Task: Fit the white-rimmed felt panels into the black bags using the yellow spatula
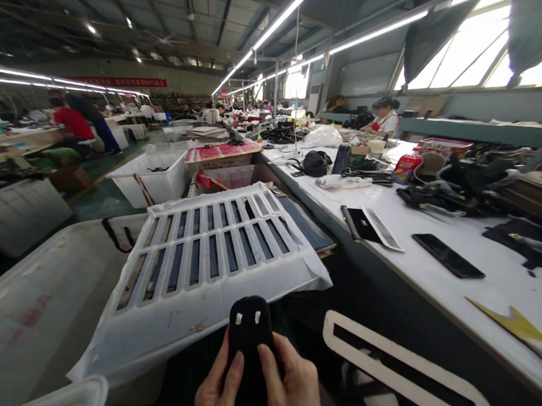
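Observation:
A long black piece (250, 355) with a rounded top end and two small white marks near that end is upright at the bottom middle. My left hand (221, 380) grips its left edge, thumb on the face. My right hand (290, 382) grips the right edge the same way, its thumb also on the face. Just beyond the hands lies a white sheet (247, 287) with two rows of long slots. To the right of my right hand is a pale elongated frame (399, 361) with a long opening.
A white table (386, 265) on the right bears a black phone (448, 255), a black and white piece (371, 226), a yellow piece (518, 322) and black bags. Large white bins (59, 288) stand left. A person (386, 121) sits beyond the table; others are far left.

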A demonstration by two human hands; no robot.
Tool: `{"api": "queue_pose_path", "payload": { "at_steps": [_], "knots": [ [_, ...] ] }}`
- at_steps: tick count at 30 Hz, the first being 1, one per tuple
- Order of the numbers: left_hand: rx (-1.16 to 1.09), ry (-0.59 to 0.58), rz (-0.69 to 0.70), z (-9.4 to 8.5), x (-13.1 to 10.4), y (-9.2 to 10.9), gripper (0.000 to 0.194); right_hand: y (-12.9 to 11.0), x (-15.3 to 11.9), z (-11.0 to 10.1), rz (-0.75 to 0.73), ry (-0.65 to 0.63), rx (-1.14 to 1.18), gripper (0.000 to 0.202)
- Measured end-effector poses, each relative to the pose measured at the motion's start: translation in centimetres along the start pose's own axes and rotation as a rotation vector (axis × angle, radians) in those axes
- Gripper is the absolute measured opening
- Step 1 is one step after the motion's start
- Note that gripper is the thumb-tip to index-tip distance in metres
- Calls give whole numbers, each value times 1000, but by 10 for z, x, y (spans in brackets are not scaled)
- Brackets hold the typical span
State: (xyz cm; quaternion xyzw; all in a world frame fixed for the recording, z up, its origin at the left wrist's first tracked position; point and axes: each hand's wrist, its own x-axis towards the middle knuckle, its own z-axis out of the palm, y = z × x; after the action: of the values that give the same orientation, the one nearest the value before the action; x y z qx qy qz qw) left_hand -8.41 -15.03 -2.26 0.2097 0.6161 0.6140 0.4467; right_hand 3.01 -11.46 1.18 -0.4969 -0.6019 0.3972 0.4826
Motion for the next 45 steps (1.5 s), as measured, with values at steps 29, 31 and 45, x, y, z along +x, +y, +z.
{"api": "queue_pose_path", "payload": {
  "at_steps": [29, 31, 45],
  "knots": [
    [-16, 120, 174, 3, -12, -7, 56, 13, 9, -14, 125, -147, 184, 46],
    [-11, 76, 194, 3, -10, 2, 55, 6, 7, -13, 110, -121, 173, 45],
    [40, -89, 226, 3, 13, 45, 52, 13, -19, 9, -17, -30, 223, 47]
  ]
}}
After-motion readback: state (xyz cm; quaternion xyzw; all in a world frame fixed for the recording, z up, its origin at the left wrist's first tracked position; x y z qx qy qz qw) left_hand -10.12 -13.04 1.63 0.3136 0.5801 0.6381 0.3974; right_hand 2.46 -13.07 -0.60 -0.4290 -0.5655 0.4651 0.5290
